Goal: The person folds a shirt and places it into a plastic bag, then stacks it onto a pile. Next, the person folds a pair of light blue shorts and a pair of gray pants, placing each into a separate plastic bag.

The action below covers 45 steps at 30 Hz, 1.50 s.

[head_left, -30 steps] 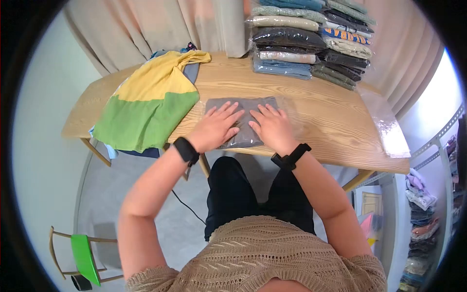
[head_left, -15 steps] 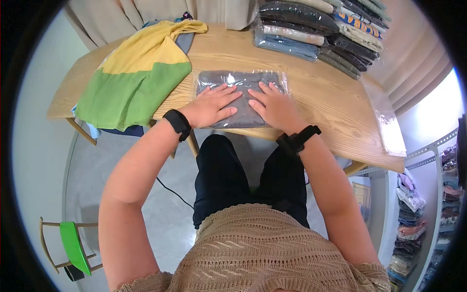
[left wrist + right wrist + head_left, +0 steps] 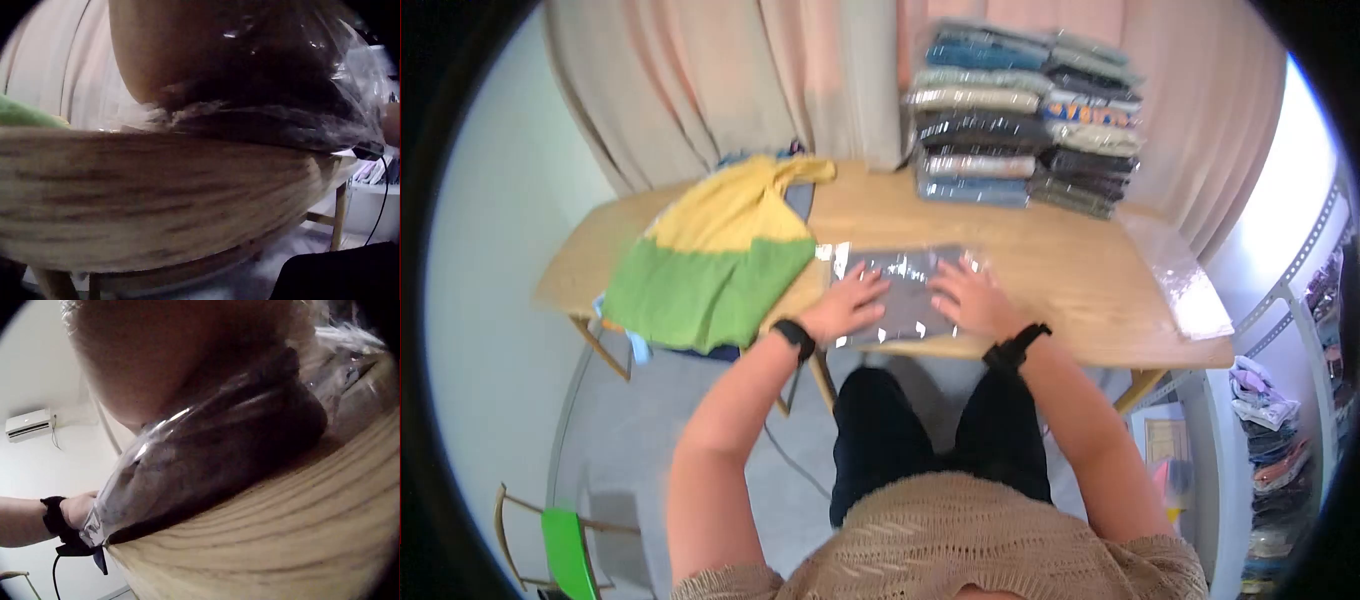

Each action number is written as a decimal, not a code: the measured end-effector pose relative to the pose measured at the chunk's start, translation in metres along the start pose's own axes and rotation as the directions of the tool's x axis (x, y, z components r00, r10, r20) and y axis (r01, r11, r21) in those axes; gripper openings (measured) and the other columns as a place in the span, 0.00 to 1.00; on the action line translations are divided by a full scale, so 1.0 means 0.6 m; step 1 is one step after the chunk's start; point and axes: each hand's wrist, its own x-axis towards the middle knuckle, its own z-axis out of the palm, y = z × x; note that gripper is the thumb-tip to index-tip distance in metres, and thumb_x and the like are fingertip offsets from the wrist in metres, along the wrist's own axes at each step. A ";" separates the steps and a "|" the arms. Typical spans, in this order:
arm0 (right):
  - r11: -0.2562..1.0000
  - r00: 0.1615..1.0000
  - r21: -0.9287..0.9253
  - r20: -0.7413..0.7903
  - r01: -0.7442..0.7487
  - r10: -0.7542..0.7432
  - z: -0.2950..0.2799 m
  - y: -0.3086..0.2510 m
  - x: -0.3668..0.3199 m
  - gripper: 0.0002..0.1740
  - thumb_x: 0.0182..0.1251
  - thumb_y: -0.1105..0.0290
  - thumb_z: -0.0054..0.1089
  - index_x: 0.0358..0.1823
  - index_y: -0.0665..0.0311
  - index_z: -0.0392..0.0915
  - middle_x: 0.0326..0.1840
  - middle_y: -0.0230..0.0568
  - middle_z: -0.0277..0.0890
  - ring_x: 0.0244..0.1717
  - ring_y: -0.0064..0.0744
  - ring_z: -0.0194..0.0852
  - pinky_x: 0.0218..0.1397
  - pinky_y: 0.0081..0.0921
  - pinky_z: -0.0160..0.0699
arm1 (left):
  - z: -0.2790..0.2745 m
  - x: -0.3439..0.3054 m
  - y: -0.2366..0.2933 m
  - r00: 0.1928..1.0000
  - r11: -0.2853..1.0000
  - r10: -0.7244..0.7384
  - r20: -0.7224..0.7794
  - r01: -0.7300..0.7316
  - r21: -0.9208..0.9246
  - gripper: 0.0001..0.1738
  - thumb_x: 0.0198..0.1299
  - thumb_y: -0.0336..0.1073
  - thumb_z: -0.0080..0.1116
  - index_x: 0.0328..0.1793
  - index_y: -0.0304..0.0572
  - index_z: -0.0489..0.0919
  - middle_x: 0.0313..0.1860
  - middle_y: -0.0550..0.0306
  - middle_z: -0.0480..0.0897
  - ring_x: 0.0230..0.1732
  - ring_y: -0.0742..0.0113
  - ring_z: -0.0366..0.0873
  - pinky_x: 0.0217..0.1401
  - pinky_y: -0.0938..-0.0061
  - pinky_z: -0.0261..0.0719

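A folded grey garment in a clear plastic bag (image 3: 908, 312) lies flat at the front edge of the wooden table. On its left part rests my left hand (image 3: 847, 303), fingers spread and straight. My right hand (image 3: 975, 300) lies on the right part in the same way, fingers pointing forward. In the left wrist view the shiny bag (image 3: 269, 119) bulges beneath the hand at the table edge. Through its wrinkled film the dark garment (image 3: 219, 456) shows in the right wrist view, with the left hand (image 3: 78, 511) at the bag's far end.
A yellow and green garment (image 3: 730, 250) drapes over the table's left side. Two stacks of bagged folded clothes (image 3: 985, 130) stand at the back right. Flat clear plastic bags (image 3: 1190, 290) lie at the table's right end. A shelf with clothes (image 3: 1265, 440) stands right.
The head view tipped down and then back up, so the table shifts in the picture. Both hands stay spread on the bagged garment throughout.
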 end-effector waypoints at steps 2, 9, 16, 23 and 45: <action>0.997 0.999 0.072 0.050 -0.007 0.004 -0.002 0.006 -0.002 0.23 0.67 0.45 0.45 0.58 0.45 0.72 0.72 0.37 0.56 0.73 0.52 0.47 0.68 0.63 0.45 | -0.007 -0.006 0.001 1.000 0.998 -0.016 0.027 0.015 0.057 0.31 0.66 0.52 0.43 0.71 0.46 0.62 0.73 0.43 0.57 0.75 0.40 0.45 0.75 0.56 0.45; 0.972 0.988 0.221 0.148 -0.082 0.050 -0.004 0.012 0.005 0.25 0.67 0.45 0.45 0.60 0.46 0.71 0.74 0.41 0.53 0.74 0.56 0.42 0.71 0.54 0.46 | -0.010 -0.002 0.004 0.990 0.995 -0.089 0.107 0.094 -0.046 0.32 0.66 0.56 0.41 0.72 0.50 0.61 0.74 0.44 0.54 0.76 0.42 0.41 0.75 0.54 0.42; 0.921 0.984 0.374 0.171 -0.112 0.050 -0.001 0.016 0.009 0.23 0.67 0.48 0.48 0.59 0.48 0.72 0.73 0.45 0.53 0.74 0.59 0.41 0.72 0.47 0.49 | -0.015 0.002 0.005 0.982 0.982 -0.118 0.146 0.137 -0.129 0.31 0.66 0.52 0.45 0.72 0.47 0.61 0.76 0.45 0.51 0.77 0.45 0.35 0.76 0.57 0.38; 0.660 0.993 0.742 0.102 -0.118 0.063 -0.033 0.018 -0.039 0.22 0.66 0.56 0.52 0.59 0.55 0.71 0.73 0.44 0.54 0.74 0.49 0.45 0.74 0.40 0.45 | -0.040 -0.027 0.001 0.971 0.409 -0.217 0.102 0.185 -0.894 0.32 0.56 0.45 0.61 0.67 0.42 0.69 0.75 0.49 0.55 0.76 0.55 0.45 0.75 0.63 0.45; 0.563 0.999 0.825 0.035 -0.051 0.040 -0.106 0.077 -0.086 0.38 0.52 0.75 0.66 0.67 0.61 0.60 0.65 0.40 0.66 0.65 0.33 0.62 0.66 0.28 0.61 | -0.091 -0.069 0.063 0.925 0.929 -0.225 -0.306 0.110 -0.353 0.17 0.56 0.40 0.61 0.47 0.36 0.81 0.41 0.50 0.84 0.41 0.62 0.79 0.49 0.71 0.74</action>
